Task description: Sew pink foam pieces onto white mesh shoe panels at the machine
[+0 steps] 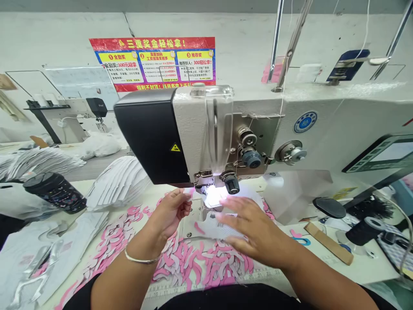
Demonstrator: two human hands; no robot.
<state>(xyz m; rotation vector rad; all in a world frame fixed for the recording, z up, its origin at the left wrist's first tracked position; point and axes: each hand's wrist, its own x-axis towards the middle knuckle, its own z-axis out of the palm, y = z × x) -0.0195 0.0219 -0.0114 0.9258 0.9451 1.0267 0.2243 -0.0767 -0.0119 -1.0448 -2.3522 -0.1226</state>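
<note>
My left hand [172,211] is closed in a pinch just left of the needle area, with a small pink piece [191,190] at its fingertips. Spread over a white mesh fabric panel [211,229] is my right hand [250,226], its fingers apart and slightly blurred. The panel lies on the bed of a sewing machine [200,133], partly under the lit needle area. A pink curved strip [199,228] rests on the panel's left part. Glare and my fingers hide the needle itself.
Many pink and white curved scraps [190,262] cover the table around the bed. White panels are stacked at left [118,185], beside a black patterned tumbler [54,192]. At right are a cardboard strip [329,243], a black thread cone [366,234] and blue-handled snips [301,240].
</note>
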